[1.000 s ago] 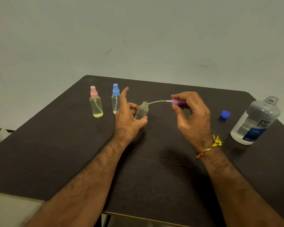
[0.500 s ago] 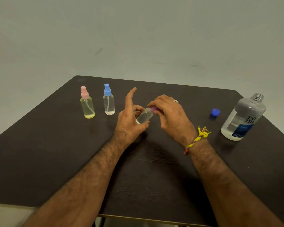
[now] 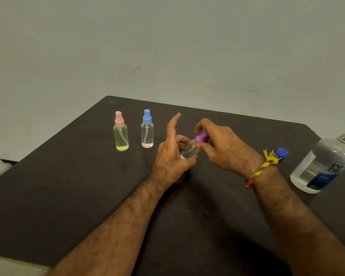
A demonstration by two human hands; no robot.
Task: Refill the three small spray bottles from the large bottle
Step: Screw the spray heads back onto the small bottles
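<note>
My left hand [image 3: 172, 156]: grips the small clear bottle [image 3: 189, 151] at frame centre, tilted, index finger sticking up.
My right hand [image 3: 220, 146]: fingers pinch the purple spray cap [image 3: 201, 138] at that bottle's neck.
Left of centre: pink-capped bottle [image 3: 121, 131] (yellowish liquid) and blue-capped bottle [image 3: 147, 129], upright, side by side.
Right edge: large bottle [image 3: 323, 164], uncapped, on the dark table [image 3: 58, 186].
Blue cap [image 3: 282, 152]: lying beyond my wrist thread [image 3: 267, 162].

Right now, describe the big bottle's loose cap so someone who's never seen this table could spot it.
On the dark table, look to the right side, where the large clear bottle stands uncapped. Just left of it, behind the right hand's braceleted wrist, lies the small blue cap, the only blue piece not attached to a bottle.
</note>
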